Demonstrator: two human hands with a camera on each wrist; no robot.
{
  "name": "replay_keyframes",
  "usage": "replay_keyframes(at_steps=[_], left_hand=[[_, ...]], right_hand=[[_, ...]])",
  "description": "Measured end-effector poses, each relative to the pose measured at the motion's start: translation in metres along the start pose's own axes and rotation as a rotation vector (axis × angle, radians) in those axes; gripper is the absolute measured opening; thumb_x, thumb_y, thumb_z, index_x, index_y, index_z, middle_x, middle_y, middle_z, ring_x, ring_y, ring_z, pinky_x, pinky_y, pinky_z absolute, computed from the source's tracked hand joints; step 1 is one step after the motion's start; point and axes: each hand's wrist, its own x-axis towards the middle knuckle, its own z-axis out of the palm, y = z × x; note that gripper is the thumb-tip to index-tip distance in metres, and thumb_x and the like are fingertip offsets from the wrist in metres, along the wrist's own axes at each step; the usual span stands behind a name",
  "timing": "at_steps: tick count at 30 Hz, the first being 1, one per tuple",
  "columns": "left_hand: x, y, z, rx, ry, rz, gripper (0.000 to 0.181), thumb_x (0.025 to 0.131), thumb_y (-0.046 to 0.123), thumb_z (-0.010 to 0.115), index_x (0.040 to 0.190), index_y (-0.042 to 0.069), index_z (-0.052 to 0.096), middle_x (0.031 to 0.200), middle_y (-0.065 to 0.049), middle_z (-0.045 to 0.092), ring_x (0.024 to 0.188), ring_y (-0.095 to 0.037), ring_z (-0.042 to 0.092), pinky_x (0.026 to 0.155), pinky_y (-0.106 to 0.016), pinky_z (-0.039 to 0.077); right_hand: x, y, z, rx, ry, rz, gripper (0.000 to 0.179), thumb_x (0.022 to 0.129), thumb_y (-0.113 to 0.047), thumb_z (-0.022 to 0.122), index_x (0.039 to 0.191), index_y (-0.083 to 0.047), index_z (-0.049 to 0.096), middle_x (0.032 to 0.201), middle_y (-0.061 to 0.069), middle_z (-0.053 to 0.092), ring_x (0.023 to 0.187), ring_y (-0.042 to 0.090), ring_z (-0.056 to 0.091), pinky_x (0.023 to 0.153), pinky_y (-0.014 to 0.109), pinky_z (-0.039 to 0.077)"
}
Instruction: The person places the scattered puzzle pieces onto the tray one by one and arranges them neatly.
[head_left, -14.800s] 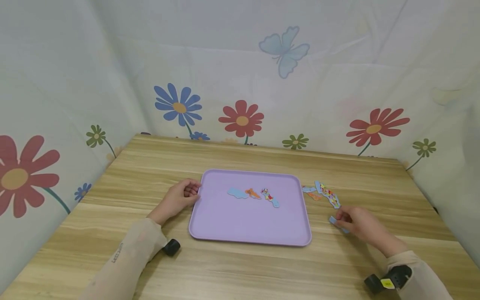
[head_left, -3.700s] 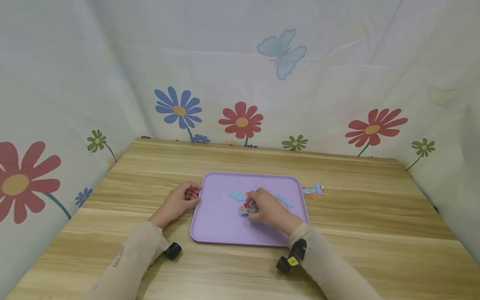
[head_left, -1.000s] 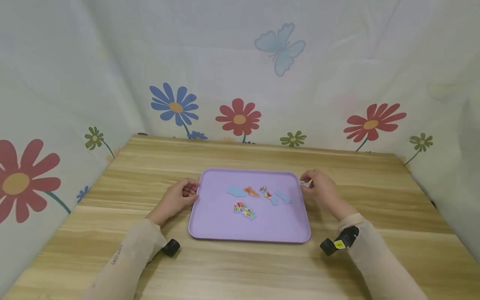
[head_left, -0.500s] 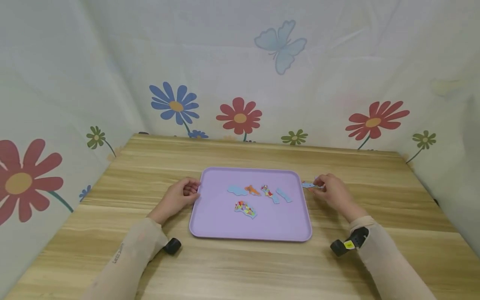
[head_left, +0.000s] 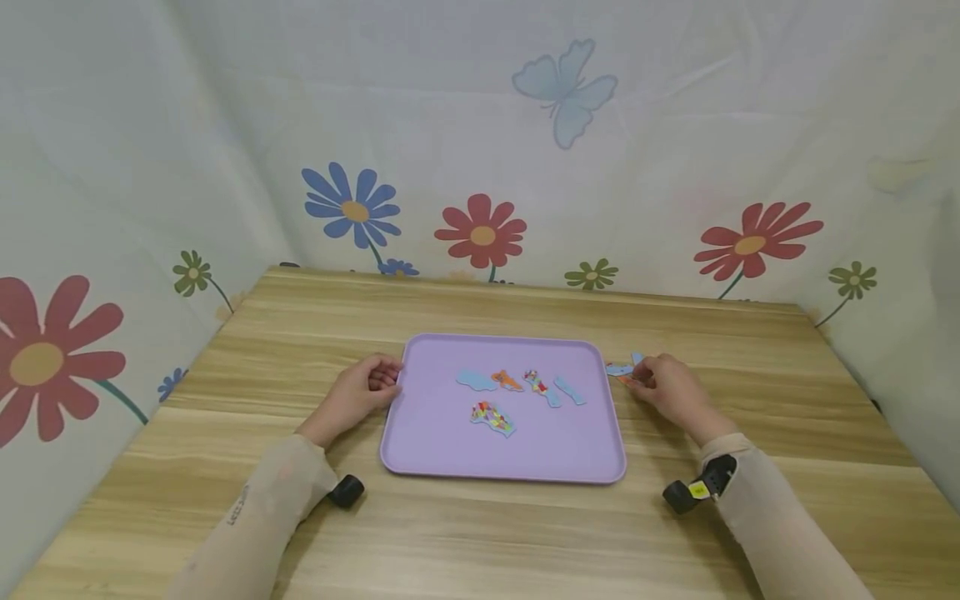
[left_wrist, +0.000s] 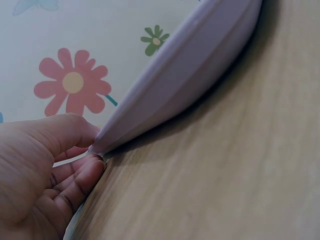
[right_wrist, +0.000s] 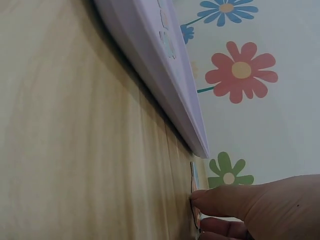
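Observation:
A lilac tray (head_left: 502,454) lies on the table, and my left hand (head_left: 358,398) grips its left rim. The left wrist view shows the thumb (left_wrist: 75,131) on the rim with fingers curled below. Just off the tray's right edge, my right hand (head_left: 675,396) pinches an orange puzzle piece (head_left: 625,380), mostly hidden by the fingers. Beside it lie a blue piece (head_left: 617,369) and another blue piece (head_left: 637,357). On the tray are a light-blue piece (head_left: 476,381), an orange animal-shaped piece (head_left: 507,381), a figure piece (head_left: 540,388), a blue strip (head_left: 570,390) and a multicoloured piece (head_left: 492,418).
The wood-grain table (head_left: 480,542) ends at a flower-printed curtain (head_left: 420,108) at the back and sides. A black wrist camera (head_left: 347,492) sits by the left sleeve, and another black camera (head_left: 679,497) by the right one.
My right hand put the multicoloured piece on the tray. It then returned to the pieces on the right, shifting slightly rightward and uncovering a blue piece. The left hand stays on the rim.

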Motion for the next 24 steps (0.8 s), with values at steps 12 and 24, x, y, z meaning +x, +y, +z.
replay_keyframes(at_steps=[12,24], left_hand=[[-0.0007,-0.0020,0.0000,0.003,0.007,-0.005,0.034,0.086,0.001,0.067,0.118,-0.004,0.058,0.103,-0.018,0.063,0.089,-0.017,0.058,0.075,-0.015,0.051],[0.0003,-0.0021,0.0011,-0.004,0.006,0.001,0.032,0.087,0.002,0.066,0.118,-0.003,0.058,0.104,-0.018,0.063,0.090,-0.018,0.059,0.075,-0.016,0.051]], right_hand=[[0.0025,-0.0014,0.0019,-0.014,-0.017,0.001,0.014,0.087,-0.013,0.067,0.088,0.001,0.068,0.084,0.013,0.065,0.077,0.023,0.059,0.073,0.042,0.051],[-0.0045,0.0019,-0.0026,0.020,-0.007,0.021,0.017,0.085,-0.014,0.068,0.085,0.003,0.068,0.081,0.014,0.065,0.073,0.021,0.058,0.068,0.038,0.050]])
